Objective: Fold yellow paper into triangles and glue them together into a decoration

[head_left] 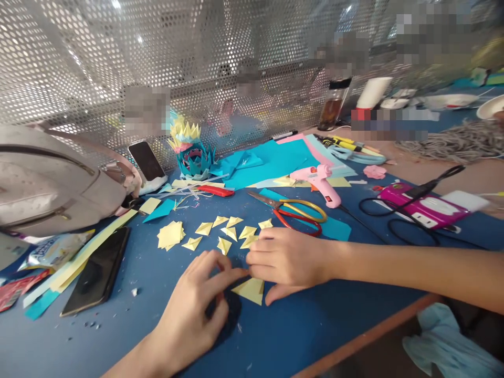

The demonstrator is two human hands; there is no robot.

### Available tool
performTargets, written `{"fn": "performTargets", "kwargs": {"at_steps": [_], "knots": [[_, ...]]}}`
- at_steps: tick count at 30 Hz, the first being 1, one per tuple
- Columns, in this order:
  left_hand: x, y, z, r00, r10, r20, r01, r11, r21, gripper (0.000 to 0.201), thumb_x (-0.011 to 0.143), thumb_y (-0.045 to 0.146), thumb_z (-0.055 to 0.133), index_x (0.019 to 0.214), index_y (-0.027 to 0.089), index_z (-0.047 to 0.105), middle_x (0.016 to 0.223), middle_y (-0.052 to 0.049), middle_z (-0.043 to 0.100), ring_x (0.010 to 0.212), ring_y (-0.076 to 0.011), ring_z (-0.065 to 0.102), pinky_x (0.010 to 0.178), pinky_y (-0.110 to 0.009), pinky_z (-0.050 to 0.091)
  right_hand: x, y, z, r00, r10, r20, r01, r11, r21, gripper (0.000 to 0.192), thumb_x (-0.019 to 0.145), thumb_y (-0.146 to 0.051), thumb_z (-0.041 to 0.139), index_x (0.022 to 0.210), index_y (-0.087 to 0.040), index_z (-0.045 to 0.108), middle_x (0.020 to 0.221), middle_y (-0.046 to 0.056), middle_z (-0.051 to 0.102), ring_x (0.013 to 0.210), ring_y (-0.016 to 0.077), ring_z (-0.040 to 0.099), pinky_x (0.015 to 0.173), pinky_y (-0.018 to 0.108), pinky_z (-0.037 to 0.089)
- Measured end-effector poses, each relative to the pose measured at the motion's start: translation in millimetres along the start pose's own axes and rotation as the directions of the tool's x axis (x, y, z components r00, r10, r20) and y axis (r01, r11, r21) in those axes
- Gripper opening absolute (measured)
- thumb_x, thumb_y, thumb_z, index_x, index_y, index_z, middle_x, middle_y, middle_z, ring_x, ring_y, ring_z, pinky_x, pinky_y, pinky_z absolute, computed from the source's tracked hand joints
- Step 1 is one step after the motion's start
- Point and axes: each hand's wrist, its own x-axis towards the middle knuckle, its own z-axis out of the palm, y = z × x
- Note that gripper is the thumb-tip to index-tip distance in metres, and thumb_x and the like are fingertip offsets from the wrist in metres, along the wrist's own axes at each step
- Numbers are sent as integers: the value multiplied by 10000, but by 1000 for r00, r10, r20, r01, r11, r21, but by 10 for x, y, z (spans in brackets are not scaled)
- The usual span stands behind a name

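Screen: perforated grey metal screen [197,52], standing behind the table.
Table: broad blue-topped table [307,336], brown at its near edge.
Bag: beige backpack [51,178], far left.
Sheets: bright blue paper sheets [271,157], spread toward the rear.
Right hand: bare right hand [287,257], fingers together and bent down at the piece's upper edge, thumb apart; grip cannot be told.
Left hand: bare left hand [200,299], fingers curled, index reaching to the same edge; whether it pinches cannot be told.
Scissors: steel-bladed scissors with red and gold handles [279,203], beyond the right hand.
Glue gun: pink plastic glue gun [326,189], behind the scissors.
Phone: black rectangular smartphone [98,273], flat, left of the left hand.
Stack: pale-yellow squarish paper stack [170,234], beyond the left hand.
Piece: pale-yellow, roughly triangular paper piece [252,294], on the tabletop between the hands.
Smalls: several little folded yellow paper points [248,232], scattered right of the stack.
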Motion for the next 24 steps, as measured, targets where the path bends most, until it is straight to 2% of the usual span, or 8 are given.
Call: {"fn": "performTargets", "kwargs": {"at_steps": [4,7,9,11,13,15,19,24], "knots": [[48,-4,74,986,-168,-2,167,982,-90,220,886,171,580,1093,224,527,1091,-41,597,1017,-219,558,900,-396,461,127,-15,45,1000,28,11,-29,997,65,242,1002,-356,563,866,-168,631,855,38,621,806,184,529,710,318,359],[101,-8,113,949,-313,-24,310,947,-86,202,882,292,667,1029,227,545,1021,-21,628,951,-225,569,860,-399,424,186,-86,41,982,190,0,-184,954,238,197,1001,-288,562,856,-167,618,807,23,625,742,160,527,666,290,346],[126,-4,110,939,-345,0,344,937,-59,138,883,328,677,940,232,595,963,-2,646,921,-222,579,854,-391,388,211,-139,13,935,350,48,-337,841,424,116,970,-242,591,879,-173,609,770,-3,629,691,134,529,627,263,333],[131,1,91,931,-364,25,365,928,-69,112,882,330,667,848,231,630,921,6,658,909,-217,590,863,-383,363,221,-176,-38,853,495,166,-491,651,580,39,907,-176,619,886,-180,586,719,-37,615,625,106,515,585,236,317],[120,3,67,916,-400,20,399,909,-117,135,884,334,644,806,225,639,871,9,661,869,-205,596,847,-364,367,216,-190,-100,768,561,308,-600,465,650,82,866,-150,609,836,-184,541,661,-61,580,561,85,478,541,219,294],[104,2,48,894,-447,29,444,878,-180,192,891,360,622,763,217,619,781,17,639,784,-187,587,783,-332,386,199,-188,-153,724,558,405,-658,384,648,170,866,-174,589,743,-189,472,618,-69,538,526,75,435,509,216,265],[96,-5,47,894,-443,62,447,874,-190,257,889,367,618,696,212,552,777,23,626,807,-191,585,819,-344,372,153,-189,-174,723,541,429,-686,496,532,262,876,-207,572,667,-181,415,604,-65,502,527,75,393,520,243,216],[134,-19,87,922,-386,37,386,922,4,170,929,281,555,770,222,539,899,19,618,912,-217,569,855,-396,325,113,-199,-86,767,509,392,-639,661,394,233,843,-167,594,681,-185,429,643,-46,502,618,113,458,572,263,237]]}}
